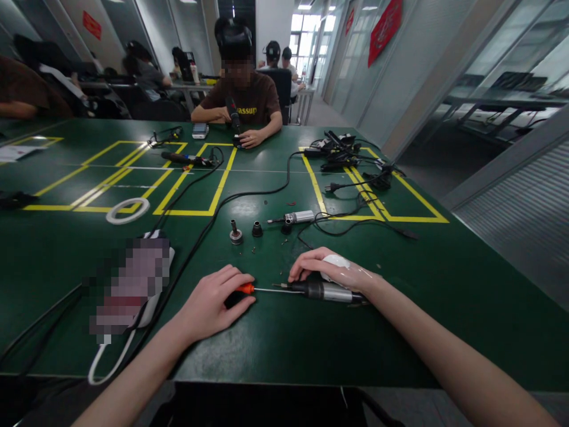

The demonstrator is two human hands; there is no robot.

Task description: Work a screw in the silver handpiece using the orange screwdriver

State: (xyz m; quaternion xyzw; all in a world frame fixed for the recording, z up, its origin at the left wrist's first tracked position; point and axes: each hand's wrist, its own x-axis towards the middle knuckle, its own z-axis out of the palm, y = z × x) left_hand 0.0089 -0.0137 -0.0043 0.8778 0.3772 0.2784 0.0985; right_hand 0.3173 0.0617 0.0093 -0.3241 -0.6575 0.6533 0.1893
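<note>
My left hand (pixel 219 299): curved over the orange-handled, thin-shafted screwdriver (pixel 249 289), clamping unclear.
My right hand (pixel 331 268): bent beside the black-and-silver cylindrical tool (pixel 322 290), grip unclear.
Bench (pixel 275 350): glossy green, under both.

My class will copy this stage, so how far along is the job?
Apparently done: fittings stand loose, off the near tool. In hand: the left hand is at the screwdriver, whose shaft points at the near tool; the right hand is by that tool. Left, perhaps: the far tool, with no hand on it; what else remains can't be told.
</note>
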